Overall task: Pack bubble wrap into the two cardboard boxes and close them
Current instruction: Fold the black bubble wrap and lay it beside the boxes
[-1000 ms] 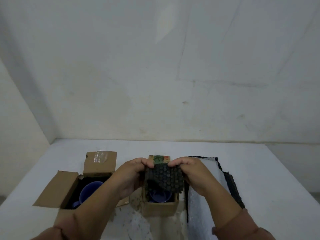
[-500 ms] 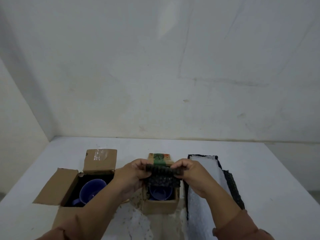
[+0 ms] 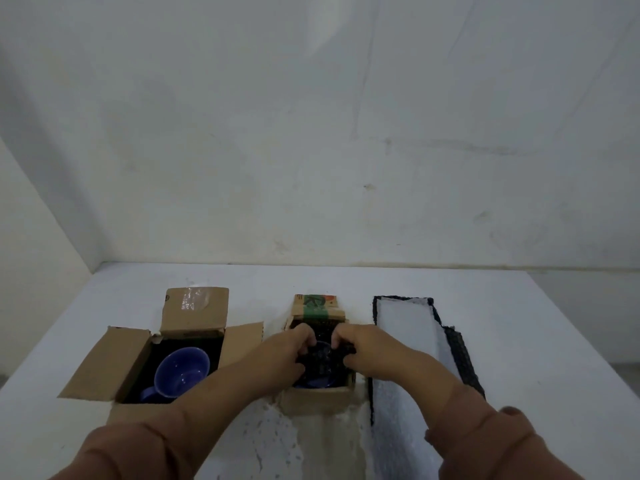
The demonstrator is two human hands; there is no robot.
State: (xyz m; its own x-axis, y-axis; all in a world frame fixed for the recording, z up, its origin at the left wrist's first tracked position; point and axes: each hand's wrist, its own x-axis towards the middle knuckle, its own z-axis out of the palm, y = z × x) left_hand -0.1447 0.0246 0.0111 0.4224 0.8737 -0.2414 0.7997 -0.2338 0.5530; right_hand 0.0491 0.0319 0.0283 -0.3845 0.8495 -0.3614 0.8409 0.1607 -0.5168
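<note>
Bubble wrap [image 3: 322, 356] seemed light and squashy; my left hand [image 3: 289, 351] and right hand [image 3: 363, 351] each pinched its bunched edge between them.

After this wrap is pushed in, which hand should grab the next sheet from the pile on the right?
Right, probably. Both grip the wrap in the middle box, but the right hand lies beside the pile; the left hand would have to cross the box.

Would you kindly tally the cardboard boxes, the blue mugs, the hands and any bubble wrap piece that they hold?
Cardboard boxes: 2
Blue mugs: 2
Hands: 2
Bubble wrap piece in hands: 1
Total: 7
</note>
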